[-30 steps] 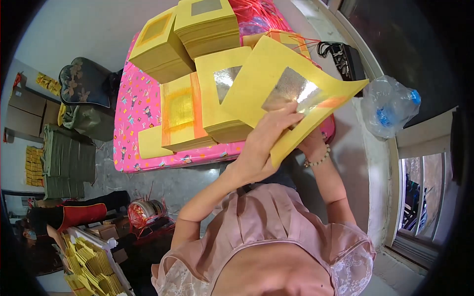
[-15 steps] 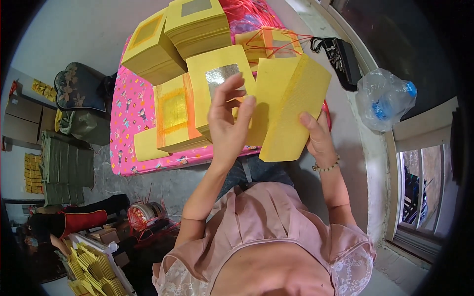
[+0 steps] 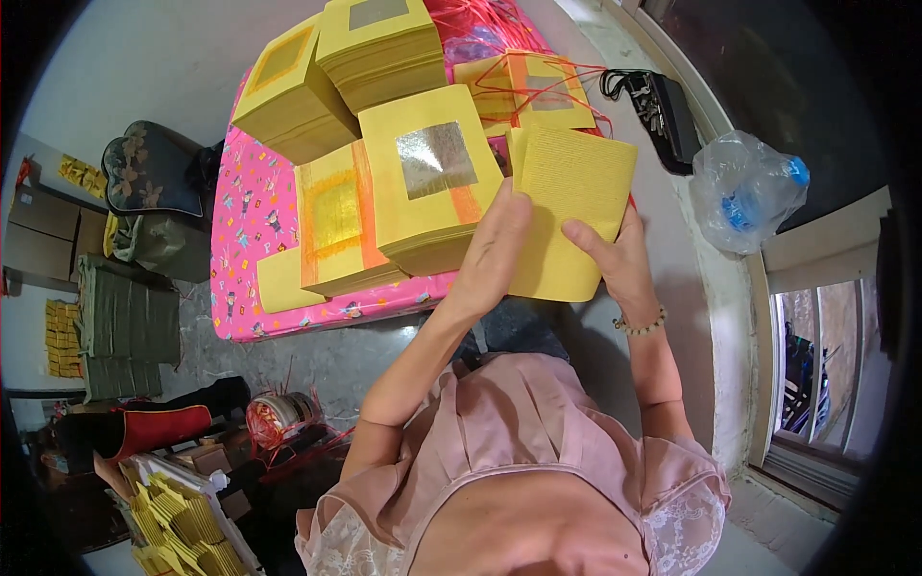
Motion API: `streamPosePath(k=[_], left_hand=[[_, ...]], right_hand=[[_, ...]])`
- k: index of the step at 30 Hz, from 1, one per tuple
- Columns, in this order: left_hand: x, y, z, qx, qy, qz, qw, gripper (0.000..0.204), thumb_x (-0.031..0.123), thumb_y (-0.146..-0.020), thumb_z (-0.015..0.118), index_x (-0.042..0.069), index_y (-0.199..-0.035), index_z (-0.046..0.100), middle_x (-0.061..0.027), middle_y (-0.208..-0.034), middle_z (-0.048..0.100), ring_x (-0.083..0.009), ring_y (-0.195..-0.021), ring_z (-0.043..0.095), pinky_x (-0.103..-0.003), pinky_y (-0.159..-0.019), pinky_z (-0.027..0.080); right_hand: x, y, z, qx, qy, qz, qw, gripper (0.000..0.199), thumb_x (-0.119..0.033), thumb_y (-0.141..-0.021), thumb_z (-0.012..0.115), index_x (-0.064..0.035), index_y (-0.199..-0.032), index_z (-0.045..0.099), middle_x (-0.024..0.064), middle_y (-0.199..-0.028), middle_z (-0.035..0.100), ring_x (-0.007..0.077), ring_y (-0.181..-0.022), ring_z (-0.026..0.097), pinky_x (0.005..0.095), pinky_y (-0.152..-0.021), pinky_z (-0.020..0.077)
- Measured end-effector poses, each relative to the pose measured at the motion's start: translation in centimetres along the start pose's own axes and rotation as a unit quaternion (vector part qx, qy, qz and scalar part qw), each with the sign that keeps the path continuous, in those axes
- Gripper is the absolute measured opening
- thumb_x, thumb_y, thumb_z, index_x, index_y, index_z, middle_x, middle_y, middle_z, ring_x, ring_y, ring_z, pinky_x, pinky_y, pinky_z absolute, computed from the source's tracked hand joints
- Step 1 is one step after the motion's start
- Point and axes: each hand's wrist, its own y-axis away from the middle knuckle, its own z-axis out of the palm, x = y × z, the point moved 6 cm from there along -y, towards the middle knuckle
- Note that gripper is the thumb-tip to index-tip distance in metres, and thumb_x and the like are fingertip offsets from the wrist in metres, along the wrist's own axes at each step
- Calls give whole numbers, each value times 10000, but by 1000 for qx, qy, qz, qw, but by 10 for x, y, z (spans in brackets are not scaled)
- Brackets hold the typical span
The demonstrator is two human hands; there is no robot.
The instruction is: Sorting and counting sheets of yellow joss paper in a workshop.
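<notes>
Yellow paper sheet (image 3: 569, 206) — between left hand (image 3: 492, 252) and right hand (image 3: 615, 259)

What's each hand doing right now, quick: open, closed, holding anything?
Left hand: fingers extended, gripping the left edge of the folded yellow paper bundle.
Right hand: closed on the same bundle's lower right side, thumb lying across its face.

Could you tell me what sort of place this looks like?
Probably a small home workshop for sorting and bundling yellow paper. Tall paper stacks sit on a pink cloth, more bundles lie on the floor beside a red string spool, and both hands hold a yellow sheaf.
</notes>
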Motion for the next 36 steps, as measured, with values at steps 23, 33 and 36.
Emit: streamPosePath(k=[23,33,36], left_hand=[[-24,3,9,48,-113,82,989,358,114,-998,514,-39,-1306,414,-118,-1127,599,-134,-1013,545,-279,-874,459],[-37,13,13,69,-126,67,987,348,109,-996,508,-38,-1299,423,-120,-1111,606,-137,-1007,546,-281,-874,461],[-44,11,13,40,-95,39,994,434,80,-998,499,-16,-1397,360,-103,-1286,536,-138,-1162,507,-286,-989,411]], right_hand=[[7,12,-18,21,-86,20,996,418,-199,-995,570,10,-1342,469,67,-1218,608,112,-1051,593,268,-897,483],[6,25,-23,48,19,-49,997,385,-241,-1017,534,1,-1316,514,55,-1176,628,93,-1022,582,251,-868,476],[7,24,-27,50,24,-44,997,380,-234,-1021,522,0,-1320,510,49,-1160,636,90,-1015,585,243,-867,476]])
